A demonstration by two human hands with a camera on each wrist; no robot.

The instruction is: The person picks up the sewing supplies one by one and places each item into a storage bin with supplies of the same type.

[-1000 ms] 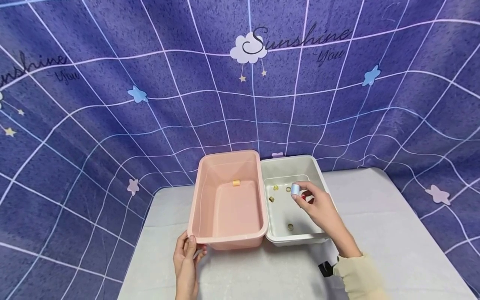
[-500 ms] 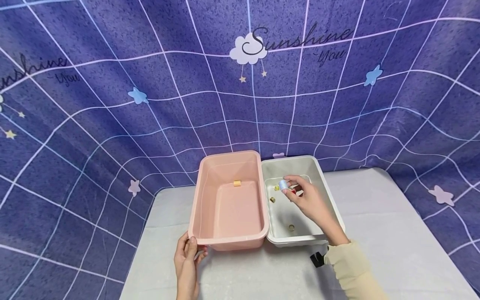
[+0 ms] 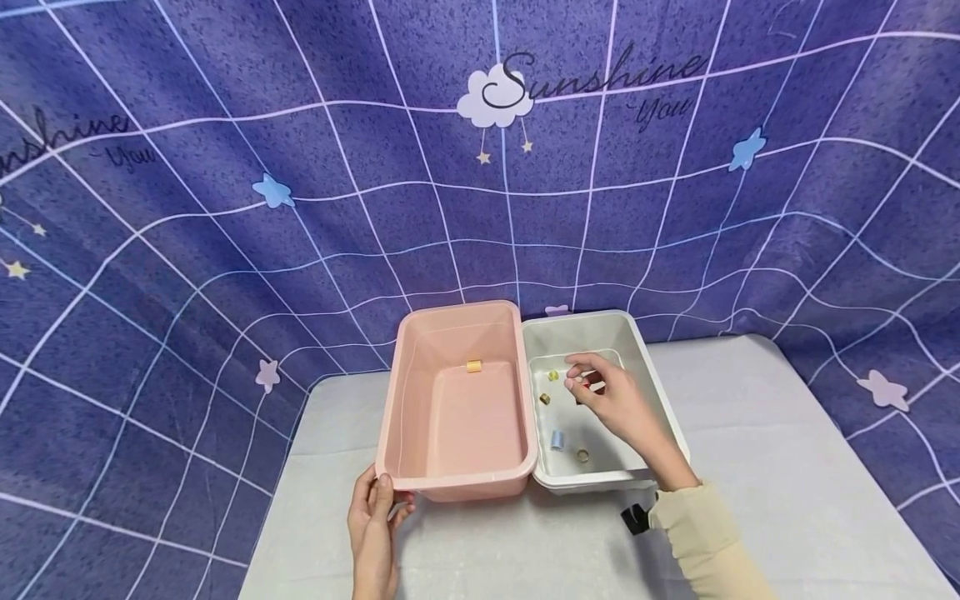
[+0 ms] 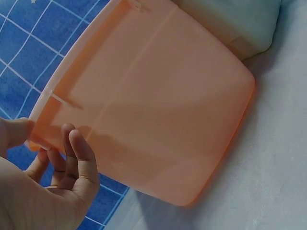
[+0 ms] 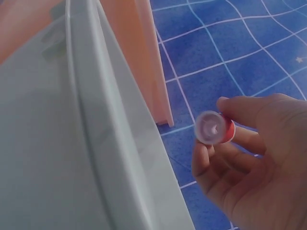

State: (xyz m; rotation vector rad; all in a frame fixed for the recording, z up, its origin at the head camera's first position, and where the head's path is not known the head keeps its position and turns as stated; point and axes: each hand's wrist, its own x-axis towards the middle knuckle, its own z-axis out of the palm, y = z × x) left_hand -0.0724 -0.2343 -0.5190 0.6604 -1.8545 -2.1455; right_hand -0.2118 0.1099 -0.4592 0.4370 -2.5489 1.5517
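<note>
My left hand (image 3: 371, 527) grips the near left corner of the pink bin (image 3: 468, 482), thumb on the rim and fingers below it. In the left wrist view the thumb and fingers meet the bin's rim (image 4: 41, 112). Over the grey bin (image 3: 600, 479), my right hand (image 3: 618, 402) holds a spool of red thread (image 5: 228, 131) between thumb and curled fingers. Lower in the grey bin lies a light blue thread spool (image 3: 557, 440). Near it are a gold-coloured ring (image 3: 582, 456), a small brownish-gold piece (image 3: 545, 399) and a small yellow piece (image 3: 552, 375).
A yellow-orange spool (image 3: 474, 366) lies at the far end inside the pink bin. Both bins stand side by side on a table with a pale cloth (image 3: 315, 500). A purple-blue gridded curtain (image 3: 337, 250) hangs behind and around. A black object (image 3: 634, 518) sits by the right sleeve.
The right hand moved left over the grey bin and let go of the light blue spool, which now lies inside it. The red spool stays in that hand. The left hand has not moved.
</note>
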